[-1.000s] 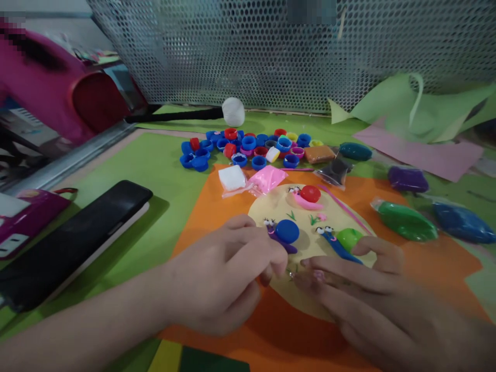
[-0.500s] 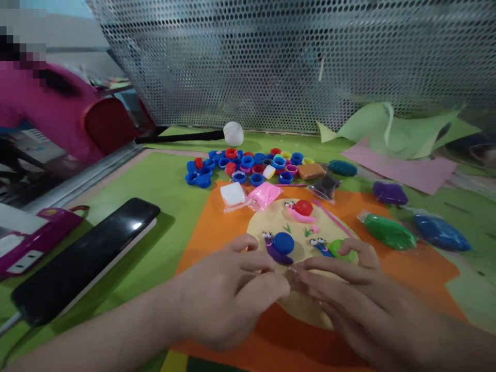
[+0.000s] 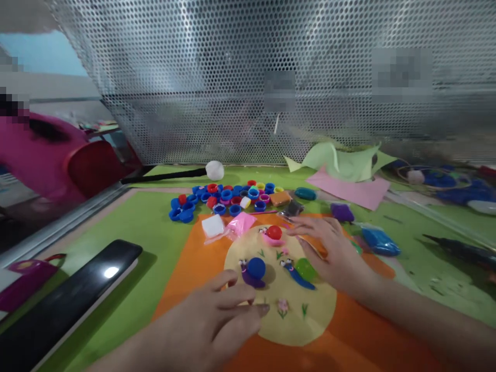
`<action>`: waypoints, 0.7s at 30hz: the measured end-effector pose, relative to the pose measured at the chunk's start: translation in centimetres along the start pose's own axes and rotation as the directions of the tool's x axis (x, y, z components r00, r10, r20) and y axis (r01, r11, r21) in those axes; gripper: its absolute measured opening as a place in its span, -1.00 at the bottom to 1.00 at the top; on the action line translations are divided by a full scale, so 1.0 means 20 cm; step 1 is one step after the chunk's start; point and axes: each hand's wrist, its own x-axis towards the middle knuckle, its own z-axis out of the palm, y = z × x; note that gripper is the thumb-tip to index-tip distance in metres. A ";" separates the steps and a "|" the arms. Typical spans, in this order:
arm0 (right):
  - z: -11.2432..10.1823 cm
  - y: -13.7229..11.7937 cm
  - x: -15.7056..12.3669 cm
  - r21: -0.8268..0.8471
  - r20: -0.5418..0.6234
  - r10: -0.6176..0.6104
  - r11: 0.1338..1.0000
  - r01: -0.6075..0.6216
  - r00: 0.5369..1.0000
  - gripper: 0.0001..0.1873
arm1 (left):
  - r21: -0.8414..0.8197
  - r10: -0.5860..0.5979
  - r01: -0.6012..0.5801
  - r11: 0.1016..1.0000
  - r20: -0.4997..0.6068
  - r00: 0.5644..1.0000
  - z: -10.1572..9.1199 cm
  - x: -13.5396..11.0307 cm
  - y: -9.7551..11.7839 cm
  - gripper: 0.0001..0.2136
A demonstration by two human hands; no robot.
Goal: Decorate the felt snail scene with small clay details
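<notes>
A pale yellow paper oval [image 3: 298, 333] carries three clay snails with bottle-cap shells. The purple snail [image 3: 253, 278] has a blue cap, the blue snail [image 3: 301, 276] a green one, and the pink snail [image 3: 273, 236] a red one. My left hand [image 3: 217, 315] rests at the oval's left edge, fingers apart, below the purple snail. My right hand [image 3: 333, 253] reaches over the oval's upper right, fingers spread, fingertips by a thin pink strip [image 3: 287, 227] mostly hidden under it. A small pink clay flower [image 3: 282, 306] and green grass tufts lie at the oval's lower part.
Behind the oval are bottle caps [image 3: 226, 195] and packets of white clay [image 3: 213, 226] and pink clay [image 3: 241, 223]. A blue clay packet [image 3: 380, 241] lies to the right, a black phone-like device [image 3: 73, 305] to the left. A perforated metal panel [image 3: 232, 119] stands behind.
My right hand has moved from the oval's lower part up to its upper right. My left hand has shifted slightly down and left, uncovering the pink flower and grass. The view has tilted up.
</notes>
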 end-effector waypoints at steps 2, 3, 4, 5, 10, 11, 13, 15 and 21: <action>0.03 0.04 0.01 0.016 0.002 0.057 0.998 -0.057 0.998 -0.68 | -0.017 -0.001 0.001 1.000 0.020 1.000 0.00 0.01 0.00 -0.61; 0.04 0.06 0.01 0.021 -0.003 0.076 0.997 -0.076 0.997 -0.68 | -0.017 -0.003 0.004 1.000 0.032 0.999 -0.01 0.02 0.01 -0.60; 0.05 0.07 0.01 0.022 -0.011 0.089 0.996 -0.089 0.996 -0.68 | -0.004 -0.004 0.004 1.000 0.046 0.999 -0.02 0.03 0.01 -0.59; 0.06 0.08 0.01 0.022 -0.019 0.100 0.995 -0.100 0.995 -0.69 | 0.020 -0.001 0.000 1.000 0.060 0.998 -0.03 0.05 0.02 -0.59; 0.06 0.11 0.02 -0.008 -0.039 0.101 0.995 -0.101 0.994 -0.69 | 0.122 0.061 -0.063 0.991 0.018 0.998 -0.06 0.11 0.04 -0.56; 0.06 0.12 0.02 -0.019 -0.043 0.100 0.995 -0.101 0.994 -0.68 | 0.124 0.070 -0.069 0.990 -0.002 0.998 -0.06 0.11 0.04 -0.57; 0.06 0.13 0.03 -0.044 -0.061 0.106 0.993 -0.109 0.993 -0.69 | 0.121 0.067 -0.058 0.991 -0.066 0.996 -0.04 0.09 0.04 -0.62; 0.06 0.15 0.03 -0.069 -0.082 0.117 0.990 -0.123 0.990 -0.69 | 0.118 0.059 -0.043 0.992 -0.136 0.989 -0.03 0.07 0.03 -0.69; 0.09 0.18 0.03 -0.112 -0.080 0.108 0.987 -0.117 0.991 -0.70 | 0.153 0.104 -0.081 0.985 -0.143 0.984 -0.09 0.05 0.00 -0.63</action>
